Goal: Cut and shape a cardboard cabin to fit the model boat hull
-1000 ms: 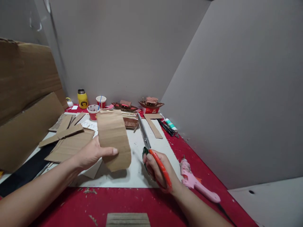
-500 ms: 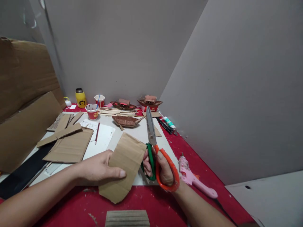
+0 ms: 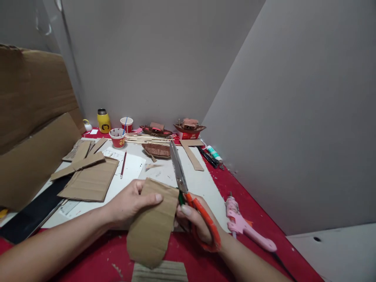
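Observation:
My left hand (image 3: 133, 203) grips a brown cardboard piece (image 3: 154, 225) with a rounded lower end, its thumb lying on top. In my right hand (image 3: 196, 219) are scissors (image 3: 178, 168) with orange and green handles, and their blades point up and away. The scissors are at the cardboard's upper right corner, and their blades look nearly closed. Part of the green handle is hidden behind the fingers and cardboard. A ridged cardboard strip (image 3: 160, 272) lies below the held piece at the near edge.
Flat cardboard pieces (image 3: 91, 178) and a pencil (image 3: 123, 164) lie left. Behind are a small brown boat (image 3: 157, 150), thin sticks (image 3: 141, 138), two finished boats (image 3: 155, 128), paper cups (image 3: 117, 138) and a yellow bottle (image 3: 103, 121). A pink glue gun (image 3: 246, 227) rests right.
The cardboard has moved down and turned more upright. My right hand has turned the scissors leftward, and their handles have come closer together. The view has shifted slightly.

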`<state>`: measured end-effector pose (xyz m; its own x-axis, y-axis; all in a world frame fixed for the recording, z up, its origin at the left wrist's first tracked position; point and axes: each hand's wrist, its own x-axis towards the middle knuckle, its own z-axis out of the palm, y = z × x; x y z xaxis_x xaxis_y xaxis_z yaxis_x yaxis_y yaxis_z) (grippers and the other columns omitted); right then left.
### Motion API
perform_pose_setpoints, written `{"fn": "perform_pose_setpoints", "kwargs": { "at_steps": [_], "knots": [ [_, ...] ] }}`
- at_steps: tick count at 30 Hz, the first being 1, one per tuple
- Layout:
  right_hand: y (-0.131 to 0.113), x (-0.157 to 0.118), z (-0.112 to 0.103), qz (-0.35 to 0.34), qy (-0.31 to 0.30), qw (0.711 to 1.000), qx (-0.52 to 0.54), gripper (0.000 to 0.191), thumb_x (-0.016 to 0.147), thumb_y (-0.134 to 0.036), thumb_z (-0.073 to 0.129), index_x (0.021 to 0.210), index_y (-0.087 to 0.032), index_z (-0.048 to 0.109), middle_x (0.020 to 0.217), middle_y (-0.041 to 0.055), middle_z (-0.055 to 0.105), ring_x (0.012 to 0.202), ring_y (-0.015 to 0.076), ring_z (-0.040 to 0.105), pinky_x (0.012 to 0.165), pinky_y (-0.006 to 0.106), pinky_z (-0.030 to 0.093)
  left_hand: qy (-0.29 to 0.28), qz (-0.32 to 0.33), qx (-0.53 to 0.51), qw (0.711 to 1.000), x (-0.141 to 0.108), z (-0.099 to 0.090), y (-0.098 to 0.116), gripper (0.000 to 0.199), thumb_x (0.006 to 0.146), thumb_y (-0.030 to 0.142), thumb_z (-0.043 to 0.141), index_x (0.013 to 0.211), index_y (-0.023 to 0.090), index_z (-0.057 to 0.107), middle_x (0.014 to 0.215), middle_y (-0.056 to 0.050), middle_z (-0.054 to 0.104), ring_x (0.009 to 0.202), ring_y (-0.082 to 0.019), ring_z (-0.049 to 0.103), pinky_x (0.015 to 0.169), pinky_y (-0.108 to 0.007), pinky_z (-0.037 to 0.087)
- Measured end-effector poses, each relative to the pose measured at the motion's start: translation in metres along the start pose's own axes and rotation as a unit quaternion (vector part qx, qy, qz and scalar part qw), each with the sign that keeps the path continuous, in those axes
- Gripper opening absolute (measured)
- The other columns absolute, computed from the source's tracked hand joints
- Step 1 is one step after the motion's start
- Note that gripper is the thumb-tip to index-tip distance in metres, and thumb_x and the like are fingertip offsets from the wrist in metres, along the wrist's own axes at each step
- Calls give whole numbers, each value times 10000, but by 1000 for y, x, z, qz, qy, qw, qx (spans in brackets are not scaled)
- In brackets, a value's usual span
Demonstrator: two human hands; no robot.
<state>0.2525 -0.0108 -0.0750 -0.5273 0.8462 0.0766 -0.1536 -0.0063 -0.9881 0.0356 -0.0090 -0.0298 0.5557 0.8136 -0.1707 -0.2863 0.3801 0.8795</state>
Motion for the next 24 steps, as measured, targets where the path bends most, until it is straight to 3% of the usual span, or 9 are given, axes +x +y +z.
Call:
{"fn": "perform_pose_setpoints", "kwargs": {
  "at_steps": [5, 8, 10, 14, 24],
  "knots": [
    [5, 2, -4, -3, -7, 1000, -1, 593, 810, -722, 549, 1010, -165, 578, 653, -50, 427, 524, 89, 357, 512, 235, 371, 111, 62, 32, 991, -7, -16, 34, 247, 721, 318, 804, 883, 142, 744, 762, -55, 764, 674, -149, 683, 624, -210, 529],
    [-2, 2, -2, -14, -43, 996, -82, 690, 765, -812, 496, 1034, -178, 541, 719, -25, 440, 586, 113, 340, 527, 248, 327, 130, 87, 41, 987, -13, -21, 50, 250, 698, 322, 814, 853, 139, 742, 740, -49, 760, 661, -149, 678, 617, -208, 529],
    [-8, 3, -1, -24, -70, 984, -161, 627, 804, -783, 472, 1004, -191, 519, 735, -21, 431, 610, 125, 321, 544, 260, 306, 135, 102, 49, 984, -16, -21, 55, 262, 690, 318, 818, 873, 146, 743, 741, -43, 761, 667, -150, 680, 625, -211, 531],
    [-14, 4, -1, -32, -86, 963, -255, 489, 867, -696, 467, 899, -208, 458, 737, -28, 425, 621, 132, 314, 569, 268, 305, 135, 111, 73, 982, -18, -20, 55, 262, 698, 317, 819, 898, 163, 745, 760, -28, 764, 690, -146, 684, 643, -209, 534],
    [-7, 3, -3, -23, -95, 962, -255, 607, 796, -811, 451, 897, -213, 430, 683, -52, 397, 570, 115, 296, 514, 250, 274, 120, 105, 82, 984, -15, -19, 45, 217, 730, 313, 810, 893, 190, 736, 829, -13, 774, 740, -134, 688, 683, -205, 538]
  ]
}}
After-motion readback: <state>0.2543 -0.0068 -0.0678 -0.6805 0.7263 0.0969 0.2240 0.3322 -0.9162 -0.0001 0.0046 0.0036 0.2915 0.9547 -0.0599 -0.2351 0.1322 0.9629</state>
